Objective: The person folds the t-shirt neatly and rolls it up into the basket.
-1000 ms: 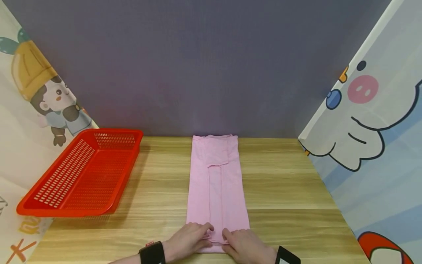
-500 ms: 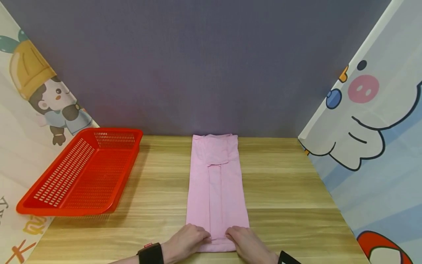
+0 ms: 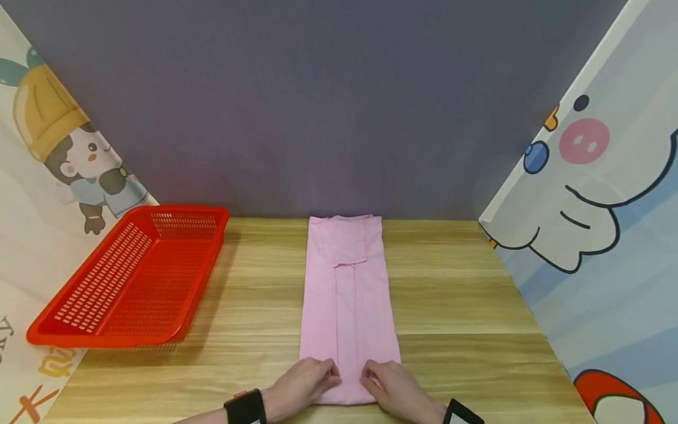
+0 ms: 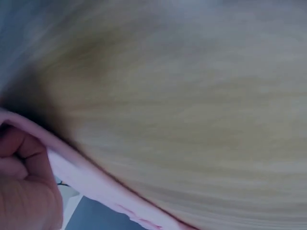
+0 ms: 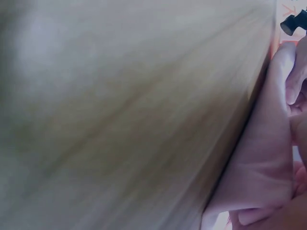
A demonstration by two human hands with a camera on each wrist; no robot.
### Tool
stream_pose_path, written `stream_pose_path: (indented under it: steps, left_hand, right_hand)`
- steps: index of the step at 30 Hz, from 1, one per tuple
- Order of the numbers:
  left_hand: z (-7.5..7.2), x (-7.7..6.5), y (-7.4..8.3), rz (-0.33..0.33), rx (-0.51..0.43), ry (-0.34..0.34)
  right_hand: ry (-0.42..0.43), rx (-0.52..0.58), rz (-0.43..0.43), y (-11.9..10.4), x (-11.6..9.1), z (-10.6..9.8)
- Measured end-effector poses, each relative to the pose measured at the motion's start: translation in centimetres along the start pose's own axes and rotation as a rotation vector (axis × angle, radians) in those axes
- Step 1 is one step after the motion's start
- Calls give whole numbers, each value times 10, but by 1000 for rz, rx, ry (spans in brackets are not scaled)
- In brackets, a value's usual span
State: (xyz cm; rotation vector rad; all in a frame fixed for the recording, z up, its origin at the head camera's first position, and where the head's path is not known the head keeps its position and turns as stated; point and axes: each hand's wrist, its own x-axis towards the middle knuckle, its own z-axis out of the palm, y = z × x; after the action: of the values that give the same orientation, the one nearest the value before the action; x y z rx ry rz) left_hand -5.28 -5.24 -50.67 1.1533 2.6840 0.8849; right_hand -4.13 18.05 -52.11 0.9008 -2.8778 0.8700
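A long pink garment [image 3: 346, 312], folded into a narrow strip, lies lengthwise on the wooden table in the head view; its kind is unclear. A squarish flap is folded over at its far end. My left hand [image 3: 304, 383] pinches the cloth with curled fingers near the left corner of the near end. At the right corner my right hand [image 3: 399, 388] does the same, thumb and forefinger bent towards each other. In the left wrist view, the thumb and curled fingers are against the garment's pink edge [image 4: 91, 177]. The right wrist view has the cloth [image 5: 259, 167] beside partly cut-off fingers.
A red plastic basket [image 3: 106, 340] with slotted walls stands left on the wooden table [image 3: 450, 294]. Behind the table rises a dark grey panel [image 3: 339, 106]. Printed cartoon sheets flank both sides, the right one [image 3: 588, 194] slanting along the table's edge.
The loose, partly turned-up near edge of the garment has been laid smooth between my hands. Both hands stay at the near end, with small finger shifts. The basket has not moved.
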Motion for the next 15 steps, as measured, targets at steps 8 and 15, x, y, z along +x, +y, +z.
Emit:
stream_pose_path:
  steps: [8,15]
  left_hand:
    - [-1,-4,-5,68,42,-94]
    - [-4,-5,-3,241,353,-34]
  right_hand:
    - [-73,-7,-69,1,-5,-5]
    - [-122,-35,-145,-2,-7,-12]
